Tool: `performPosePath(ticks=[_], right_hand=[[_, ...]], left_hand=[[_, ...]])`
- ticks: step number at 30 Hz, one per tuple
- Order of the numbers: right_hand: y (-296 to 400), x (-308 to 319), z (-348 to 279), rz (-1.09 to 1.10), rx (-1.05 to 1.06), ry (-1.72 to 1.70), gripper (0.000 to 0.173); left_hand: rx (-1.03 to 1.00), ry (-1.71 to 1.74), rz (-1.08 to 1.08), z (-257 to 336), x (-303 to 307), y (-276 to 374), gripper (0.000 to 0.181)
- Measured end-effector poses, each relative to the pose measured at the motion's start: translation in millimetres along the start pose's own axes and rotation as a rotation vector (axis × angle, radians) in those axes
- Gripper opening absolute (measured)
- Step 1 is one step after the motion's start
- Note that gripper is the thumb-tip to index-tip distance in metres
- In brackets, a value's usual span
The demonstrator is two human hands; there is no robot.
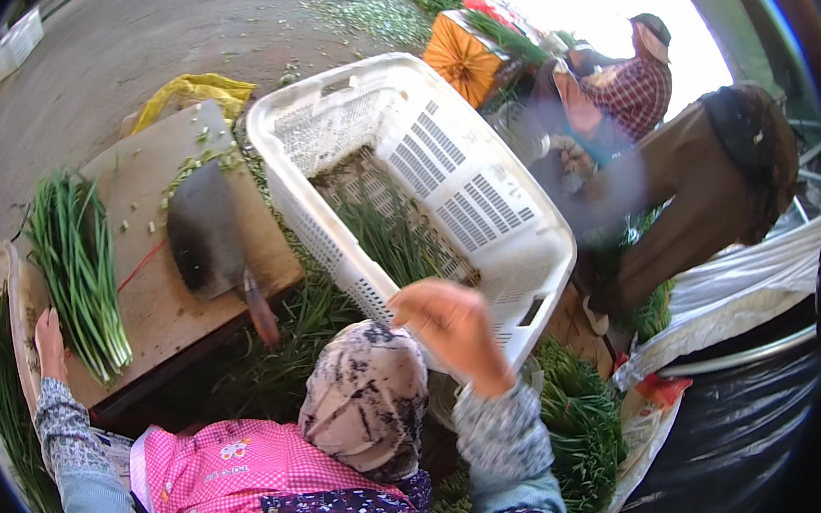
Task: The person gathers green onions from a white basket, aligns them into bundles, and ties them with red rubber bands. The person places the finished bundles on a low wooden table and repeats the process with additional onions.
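My left hand is at the left edge of a wooden board, between a bundle of long green chives and the rim of a white basket; its grip is unclear. The chives lie on the board, pale stalk ends towards me. A dark, broad-bladed cleaver lies right of them, its handle over the board's edge. My right hand, blurred with fingers bent, is over the near rim of a large white perforated plastic crate. Nothing shows in it, but its palm is hidden. Loose chives lie inside the crate.
My knee stands close below the crate. More greens are heaped at the right beside black plastic sheeting. A bending person and a seated person are beyond the crate. A yellow sack lies behind the board.
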State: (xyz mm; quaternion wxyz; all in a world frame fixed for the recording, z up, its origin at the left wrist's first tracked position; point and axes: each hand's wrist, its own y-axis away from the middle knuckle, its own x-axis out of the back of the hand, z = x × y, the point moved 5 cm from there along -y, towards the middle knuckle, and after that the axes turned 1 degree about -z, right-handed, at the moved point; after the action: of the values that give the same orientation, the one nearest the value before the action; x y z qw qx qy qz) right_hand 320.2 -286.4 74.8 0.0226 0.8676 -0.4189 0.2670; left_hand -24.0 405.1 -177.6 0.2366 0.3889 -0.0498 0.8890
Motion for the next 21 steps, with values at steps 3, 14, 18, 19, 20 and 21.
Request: performPosePath(ticks=[3, 14, 18, 19, 20, 21], right_hand=[[7.1, 77.0, 121.9, 0.186, -0.446, -0.032, 0.015], [73.7, 59.0, 436.1, -0.471, -0.909, 0.679, 0.052], [102.1, 43.2, 437.2, -0.648, -1.059, 0.585, 0.090], [101.7, 41.2, 439.7, -0.603, -1.030, 0.583, 0.094], [104.0, 36.9, 442.8, -0.558, -1.000, 0.580, 0.098], [103.8, 33.7, 443.6, -0.513, -0.973, 0.575, 0.103]], left_hand=[[-0.022, 0.072, -0.047, 14.8, -5.0, 2.5, 0.051], [0.363, 0.297, -0.107, -13.2, 53.2, 0.8, 0.078], [0.346, 0.280, 0.016, 15.4, 53.2, 9.7, 0.068], [0.307, 0.222, 0.032, 26.1, 54.6, 13.7, 0.066], [0.258, 0.153, 0.041, 34.5, 49.3, 17.7, 0.065], [0.204, 0.080, 0.053, 45.8, 48.7, 18.0, 0.063]])
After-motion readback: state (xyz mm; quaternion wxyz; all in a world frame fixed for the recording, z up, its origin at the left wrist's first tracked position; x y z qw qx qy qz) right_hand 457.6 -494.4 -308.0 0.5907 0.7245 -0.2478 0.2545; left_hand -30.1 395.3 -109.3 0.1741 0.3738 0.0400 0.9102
